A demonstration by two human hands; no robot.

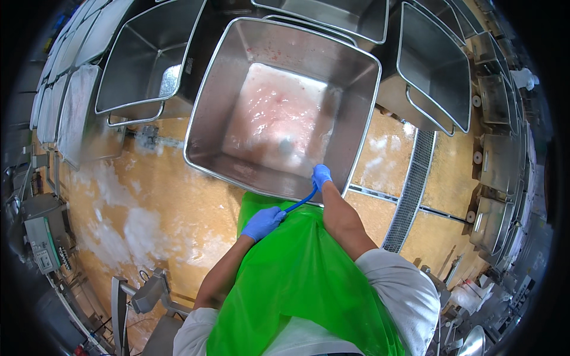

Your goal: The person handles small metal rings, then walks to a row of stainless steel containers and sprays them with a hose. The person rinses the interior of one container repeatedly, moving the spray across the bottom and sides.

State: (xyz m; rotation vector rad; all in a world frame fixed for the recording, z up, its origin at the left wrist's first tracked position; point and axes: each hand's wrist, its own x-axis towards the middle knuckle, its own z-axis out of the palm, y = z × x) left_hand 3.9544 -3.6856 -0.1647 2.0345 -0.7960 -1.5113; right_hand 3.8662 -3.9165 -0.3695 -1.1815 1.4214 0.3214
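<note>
In front of me stands a deep steel bin (199,127) with pinkish, frothy liquid (279,113) on its bottom. A slim, slightly curved blue shaft (300,203) runs between my hands; whether it is a stiff handle or a hose, I cannot tell. My left hand (264,223), in a blue glove, is closed round its lower end near my green apron (285,279). My right hand (321,176), also gloved, grips it farther up, over the bin's near rim. Anything beyond the right hand is hard to make out; a pale round patch (286,145) shows in the liquid.
Other steel bins stand close by, one at the left (148,59) and one at the right (433,65). White foam (139,231) lies on the wet yellowish floor (190,213). A drain grate (414,184) crosses it at the right. A metal stand (151,291) is at lower left.
</note>
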